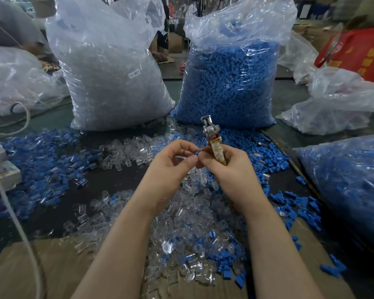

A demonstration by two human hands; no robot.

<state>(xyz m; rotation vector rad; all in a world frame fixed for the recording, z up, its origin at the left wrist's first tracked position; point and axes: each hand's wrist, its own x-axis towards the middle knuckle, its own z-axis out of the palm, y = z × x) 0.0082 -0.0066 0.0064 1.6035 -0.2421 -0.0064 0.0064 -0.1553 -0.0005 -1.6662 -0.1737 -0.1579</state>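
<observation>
Left hand (173, 162): its fingers pinch a small blue plastic piece (196, 152).
Right hand (225, 167): its fingers curl round a metal tool with a cloth-wrapped handle (216, 147) and touch the same piece.
Place: the small blue plastic piece is just in front of the big clear bag of blue plastic bits (229, 83), above the desk (108, 181).

Left hand (173, 162) and right hand (227, 167) pinch blue piece (196, 152).

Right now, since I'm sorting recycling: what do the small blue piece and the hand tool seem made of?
The small blue piece: opaque matte blue, likely moulded plastic. The hand tool: shiny silver head, apparently metal; handle wrapped in worn yellowish tape or cloth.
</observation>
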